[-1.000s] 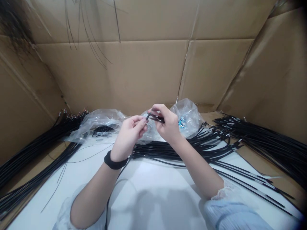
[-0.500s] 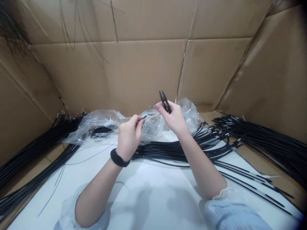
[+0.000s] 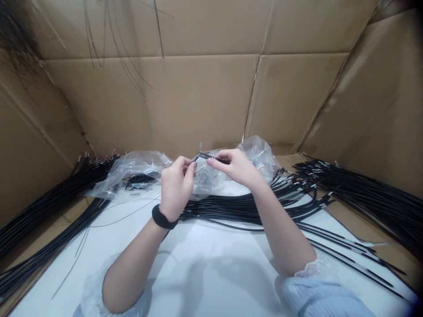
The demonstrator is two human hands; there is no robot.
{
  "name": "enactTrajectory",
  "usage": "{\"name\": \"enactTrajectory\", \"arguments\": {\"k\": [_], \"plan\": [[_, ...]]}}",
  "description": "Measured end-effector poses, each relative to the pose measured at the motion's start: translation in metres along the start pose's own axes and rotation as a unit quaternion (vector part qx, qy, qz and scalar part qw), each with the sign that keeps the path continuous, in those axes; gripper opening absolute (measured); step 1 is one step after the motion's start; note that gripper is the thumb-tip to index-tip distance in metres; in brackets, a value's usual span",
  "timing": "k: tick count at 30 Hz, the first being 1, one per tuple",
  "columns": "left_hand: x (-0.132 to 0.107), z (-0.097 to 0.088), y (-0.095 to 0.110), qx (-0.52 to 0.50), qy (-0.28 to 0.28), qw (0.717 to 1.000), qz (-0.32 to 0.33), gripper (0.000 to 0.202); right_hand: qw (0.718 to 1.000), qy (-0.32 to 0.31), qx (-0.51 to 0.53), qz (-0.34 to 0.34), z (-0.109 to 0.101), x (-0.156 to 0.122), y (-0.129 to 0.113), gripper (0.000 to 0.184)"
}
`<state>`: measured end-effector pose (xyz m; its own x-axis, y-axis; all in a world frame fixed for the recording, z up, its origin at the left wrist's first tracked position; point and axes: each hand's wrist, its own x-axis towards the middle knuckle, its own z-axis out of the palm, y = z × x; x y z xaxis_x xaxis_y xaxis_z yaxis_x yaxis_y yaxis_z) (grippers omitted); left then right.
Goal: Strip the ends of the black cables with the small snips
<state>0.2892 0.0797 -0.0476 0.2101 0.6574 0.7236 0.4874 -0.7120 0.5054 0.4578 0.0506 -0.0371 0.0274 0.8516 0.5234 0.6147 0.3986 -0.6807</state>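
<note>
Pinched between the thumb and fingers of my left hand (image 3: 177,187) is the end of a black cable (image 3: 195,158). Thin wires fan out from it, and a blue-green wire (image 3: 201,147) stands upward. My right hand (image 3: 236,165) is closed on a pair of black tweezers (image 3: 213,157), which point left. Their tips are at the wires, just past my left fingertips; whether they grip a wire is too small to tell. A black band (image 3: 161,217) circles my left wrist.
Black cables (image 3: 224,209) lie across the white table (image 3: 211,246) behind my hands. More cable bundles lie at left (image 3: 76,189) and right (image 3: 357,189). Clear plastic bags (image 3: 139,163) rest along the back, before a cardboard wall (image 3: 205,101). Loose thin strands hang at upper left.
My right hand has turned and lowered the tweezers from pointing up to pointing left, bringing their tips to the wires. My left hand has barely moved.
</note>
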Motion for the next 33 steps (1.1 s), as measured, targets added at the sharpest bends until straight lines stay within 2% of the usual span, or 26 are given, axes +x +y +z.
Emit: {"name": "enactTrajectory", "arguments": {"k": [4,7,14,20,26,31,33], "plan": [[0.001,-0.002,0.001,-0.017,0.007,1.0,-0.025,0.019,1.0,0.013,-0.005,0.013,-0.005,-0.001,0.001,0.046],[0.0,-0.002,0.002,-0.022,0.005,1.0,-0.02,0.019,1.0,0.01,-0.002,0.015,-0.005,-0.001,0.0,0.046],[-0.004,0.002,0.004,-0.047,0.011,0.999,-0.006,0.021,0.998,0.049,0.009,-0.025,0.017,-0.001,-0.007,0.042],[-0.007,0.002,0.007,0.008,0.068,0.997,0.031,0.019,0.99,0.074,0.117,-0.024,0.033,-0.003,-0.012,0.037],[-0.01,0.002,0.009,0.076,0.125,0.985,0.096,0.015,0.957,0.029,0.29,0.001,0.036,-0.003,-0.017,0.037],[-0.011,-0.002,0.013,0.08,0.131,0.983,0.105,0.015,0.95,0.04,0.309,-0.017,0.038,-0.006,-0.018,0.055],[-0.011,-0.003,0.015,0.075,0.133,0.983,0.104,0.015,0.954,0.063,0.294,-0.019,0.038,-0.007,-0.02,0.053]]}}
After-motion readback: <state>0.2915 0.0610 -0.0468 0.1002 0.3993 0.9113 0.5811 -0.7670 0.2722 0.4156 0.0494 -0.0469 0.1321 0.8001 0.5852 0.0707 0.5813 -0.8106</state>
